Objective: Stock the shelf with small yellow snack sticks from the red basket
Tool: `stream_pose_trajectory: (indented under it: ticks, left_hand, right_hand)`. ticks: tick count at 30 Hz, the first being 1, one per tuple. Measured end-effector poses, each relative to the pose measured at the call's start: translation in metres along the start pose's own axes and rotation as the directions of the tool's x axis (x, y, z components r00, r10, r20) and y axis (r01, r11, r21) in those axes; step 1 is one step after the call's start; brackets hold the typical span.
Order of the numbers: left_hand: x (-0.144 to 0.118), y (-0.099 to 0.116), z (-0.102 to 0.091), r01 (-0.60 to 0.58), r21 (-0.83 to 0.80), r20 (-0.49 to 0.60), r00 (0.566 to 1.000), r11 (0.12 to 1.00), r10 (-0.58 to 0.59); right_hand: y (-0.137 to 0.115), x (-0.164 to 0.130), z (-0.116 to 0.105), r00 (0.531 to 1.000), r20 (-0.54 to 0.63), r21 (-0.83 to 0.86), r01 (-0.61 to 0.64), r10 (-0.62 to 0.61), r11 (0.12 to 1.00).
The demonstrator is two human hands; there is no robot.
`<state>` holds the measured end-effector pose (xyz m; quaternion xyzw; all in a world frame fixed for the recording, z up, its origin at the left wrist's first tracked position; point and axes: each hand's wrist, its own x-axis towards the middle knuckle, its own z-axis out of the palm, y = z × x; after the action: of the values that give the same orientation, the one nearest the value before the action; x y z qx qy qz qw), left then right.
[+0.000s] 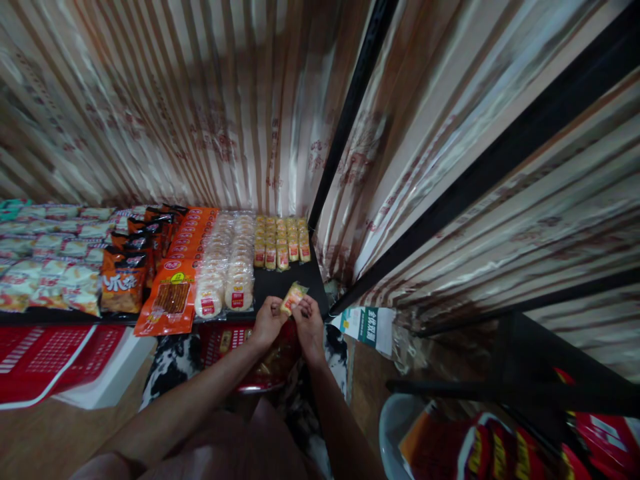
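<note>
Left hand: your left hand (pixel 269 321) pinches one end of a small yellow snack packet (pixel 293 297).
Right hand: your right hand (pixel 309 323) grips its other end.
Packet: held over the shelf's (pixel 280 283) front edge, near the right corner.
Shelf: rows of yellow packets (pixel 281 241) sit behind it.

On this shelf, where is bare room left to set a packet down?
Bare black shelf shows in front of the small yellow packets, right of the rice cracker rows, just beyond both hands holding a yellow packet. Leftward, orange packs and bags crowd to the edge.
</note>
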<state>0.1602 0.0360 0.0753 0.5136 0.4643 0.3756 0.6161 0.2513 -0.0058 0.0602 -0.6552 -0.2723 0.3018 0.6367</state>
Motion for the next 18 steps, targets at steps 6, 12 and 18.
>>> stream_pose_trajectory:
  ticks: [6, 12, 18]
  left_hand:
    - [0.008, -0.004, 0.009, -0.049, 0.121, 0.047, 0.998, 0.991, 0.043]
    - [0.02, -0.009, 0.008, -0.129, 0.441, 0.07, 0.992, 0.888, 0.109]
    - [0.034, 0.002, 0.015, -0.145, 0.587, 0.117, 0.989, 0.796, 0.095]
  right_hand:
    - [0.002, 0.005, -0.001, 0.996, 0.017, -0.126, 0.086, -0.085, 0.988]
    - [0.0, 0.02, -0.002, 0.986, 0.003, -0.295, 0.161, -0.167, 0.942]
    - [0.006, 0.043, 0.004, 0.969, -0.046, -0.481, 0.19, -0.241, 0.856]
